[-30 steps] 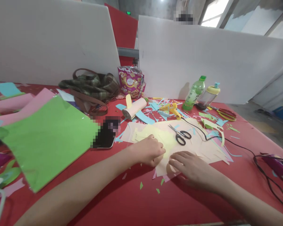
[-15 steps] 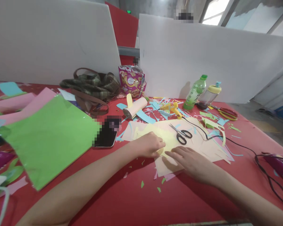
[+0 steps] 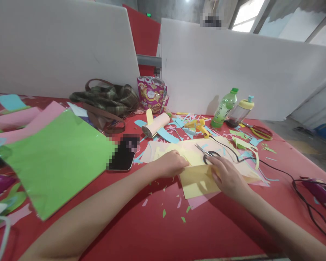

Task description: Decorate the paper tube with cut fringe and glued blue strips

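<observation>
A yellow paper sheet [image 3: 199, 181] stretches between my two hands, over pale sheets [image 3: 235, 141] at the middle right of the red table. Closed at its left end is my left hand [image 3: 171, 164], gripping the paper, knuckles up. My right hand [image 3: 226, 174] pinches the right end of the same sheet. Just beyond my right fingertips lie scissors [image 3: 205, 150] with black handles, partly covered by those fingers. Behind the hands rests a pale paper roll [image 3: 157, 125] with yellow and blue strips beside it, and right of it a yellow glue gun [image 3: 199, 127].
A phone [image 3: 122, 156] and a large green sheet [image 3: 59, 159] are left. At the back stand a snack bag [image 3: 152, 94], a green bottle [image 3: 224, 108] and a yellow-lidded cup [image 3: 240, 112]. A black cable [image 3: 279, 168] runs right; red-handled pliers [image 3: 260, 131] lie beyond it.
My right hand has moved right and slightly up, from flat and spread to pinching. The yellow sheet now shows stretched between the hands. My left hand has barely shifted.
</observation>
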A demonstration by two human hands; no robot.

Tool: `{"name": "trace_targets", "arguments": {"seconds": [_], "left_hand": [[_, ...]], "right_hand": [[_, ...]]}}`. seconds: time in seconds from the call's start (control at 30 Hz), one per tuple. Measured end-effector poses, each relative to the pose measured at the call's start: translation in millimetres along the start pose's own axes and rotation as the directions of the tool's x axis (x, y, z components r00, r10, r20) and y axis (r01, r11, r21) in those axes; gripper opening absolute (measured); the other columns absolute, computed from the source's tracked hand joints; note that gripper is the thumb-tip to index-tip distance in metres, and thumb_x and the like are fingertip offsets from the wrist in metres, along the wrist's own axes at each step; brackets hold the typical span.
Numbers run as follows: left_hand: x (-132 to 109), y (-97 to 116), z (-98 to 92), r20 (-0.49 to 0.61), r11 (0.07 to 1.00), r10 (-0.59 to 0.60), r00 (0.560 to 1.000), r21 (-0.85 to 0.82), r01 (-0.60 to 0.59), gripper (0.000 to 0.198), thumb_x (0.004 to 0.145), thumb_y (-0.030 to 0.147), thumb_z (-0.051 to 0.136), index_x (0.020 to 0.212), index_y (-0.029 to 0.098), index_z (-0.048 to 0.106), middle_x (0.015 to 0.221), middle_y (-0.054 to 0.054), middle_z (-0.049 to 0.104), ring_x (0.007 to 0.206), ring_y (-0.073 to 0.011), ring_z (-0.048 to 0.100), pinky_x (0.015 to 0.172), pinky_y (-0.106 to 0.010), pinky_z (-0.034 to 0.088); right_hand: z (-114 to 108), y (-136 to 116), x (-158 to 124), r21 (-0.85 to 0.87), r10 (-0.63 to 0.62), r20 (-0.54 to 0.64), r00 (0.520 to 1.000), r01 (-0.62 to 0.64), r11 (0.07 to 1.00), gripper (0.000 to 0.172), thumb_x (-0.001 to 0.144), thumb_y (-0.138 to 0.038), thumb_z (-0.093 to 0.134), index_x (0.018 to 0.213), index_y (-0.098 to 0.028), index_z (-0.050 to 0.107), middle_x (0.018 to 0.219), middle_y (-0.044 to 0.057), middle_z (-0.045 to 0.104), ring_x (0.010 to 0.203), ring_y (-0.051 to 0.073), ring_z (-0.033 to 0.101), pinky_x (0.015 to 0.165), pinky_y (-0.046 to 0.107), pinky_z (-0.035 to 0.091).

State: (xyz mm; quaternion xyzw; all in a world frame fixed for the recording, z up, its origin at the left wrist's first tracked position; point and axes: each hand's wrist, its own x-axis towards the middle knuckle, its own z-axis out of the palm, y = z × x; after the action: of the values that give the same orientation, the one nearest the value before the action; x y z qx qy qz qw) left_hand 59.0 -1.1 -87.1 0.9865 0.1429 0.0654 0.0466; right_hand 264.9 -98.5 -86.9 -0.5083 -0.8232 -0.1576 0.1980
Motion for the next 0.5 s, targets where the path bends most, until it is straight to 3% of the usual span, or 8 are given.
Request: {"name": "trace_targets", "arguments": {"seconds": [0.07,0.1,0.13,0.2,0.3,0.37,0.5], "left_hand": [[1.2,-1.5,3.9,-0.030,0.999,-0.051,0.998,-0.004,0.051,0.026,0.075,0.013,0.036,0.093,0.017,0.054,0.071,-0.003,0.061,0.067,-0.0139,0.055,0.067,-0.026,0.036],[1.0,-2.1,4.8,-0.044,0.996,-0.087,0.995,-0.010,0.086,0.030,0.077,0.014,0.035,0.103,0.017,0.049,0.071,-0.004,0.061,0.067,-0.0147,0.055,0.064,-0.026,0.037],[0.2,-2.4,5.2,-0.058,0.991,-0.129,0.990,-0.023,0.128,0.037,0.077,0.016,0.036,0.114,0.016,0.040,0.071,-0.004,0.061,0.066,-0.0154,0.055,0.060,-0.025,0.038],[-2.2,-2.9,5.4,-0.088,0.976,-0.213,0.973,-0.073,0.207,0.052,0.078,0.019,0.037,0.127,0.013,0.018,0.071,-0.004,0.060,0.063,-0.0157,0.054,0.056,-0.024,0.037],[-5.1,-3.8,6.6,-0.147,0.964,-0.235,0.961,-0.161,0.211,0.065,0.079,0.021,0.040,0.129,0.016,-0.001,0.084,-0.004,0.058,0.068,-0.0137,0.054,0.057,-0.022,0.038],[-5.1,-4.6,8.0,-0.186,0.970,-0.191,0.964,-0.189,0.155,0.060,0.079,0.019,0.040,0.129,0.023,0.007,0.095,-0.004,0.055,0.075,-0.0120,0.053,0.062,-0.020,0.038],[-3.3,-6.6,8.6,-0.147,0.988,-0.105,0.984,-0.130,0.086,0.030,0.080,0.017,0.037,0.108,0.025,0.047,0.095,-0.004,0.053,0.076,-0.0121,0.052,0.064,-0.021,0.039]], "right_hand": [[-3.5,-6.2,-2.2,0.012,-0.075,-0.099,0.992,0.076,0.997,0.019,0.076,-0.010,0.041,0.091,-0.020,0.047,0.082,0.008,0.056,0.080,0.020,0.052,0.069,0.035,0.041],[-5.7,-10.8,-3.3,0.031,-0.147,-0.062,0.987,0.149,0.988,0.015,0.076,-0.011,0.041,0.083,-0.021,0.049,0.078,0.006,0.056,0.076,0.019,0.052,0.068,0.034,0.041],[-7.6,-15.7,-4.0,0.071,-0.218,0.052,0.975,0.214,0.974,0.012,0.076,-0.012,0.042,0.078,-0.021,0.050,0.074,0.005,0.056,0.073,0.017,0.052,0.066,0.032,0.041],[-10.0,-24.4,-4.2,0.136,-0.240,0.244,0.939,0.212,0.968,0.010,0.077,-0.019,0.043,0.081,-0.020,0.052,0.075,0.004,0.057,0.073,0.017,0.052,0.065,0.031,0.041],[-8.0,-29.7,-1.9,0.163,-0.188,0.375,0.908,0.135,0.977,0.020,0.075,-0.025,0.047,0.094,-0.018,0.050,0.088,0.006,0.058,0.081,0.019,0.053,0.068,0.031,0.041],[-4.4,-29.2,-0.1,0.150,-0.201,0.393,0.897,0.154,0.977,0.019,0.075,-0.021,0.047,0.094,-0.018,0.050,0.090,0.006,0.058,0.081,0.019,0.053,0.068,0.031,0.040],[0.3,-27.8,2.5,0.118,-0.285,0.385,0.878,0.259,0.959,0.013,0.080,-0.014,0.040,0.086,-0.017,0.051,0.078,0.005,0.058,0.071,0.016,0.053,0.067,0.029,0.038]]}}
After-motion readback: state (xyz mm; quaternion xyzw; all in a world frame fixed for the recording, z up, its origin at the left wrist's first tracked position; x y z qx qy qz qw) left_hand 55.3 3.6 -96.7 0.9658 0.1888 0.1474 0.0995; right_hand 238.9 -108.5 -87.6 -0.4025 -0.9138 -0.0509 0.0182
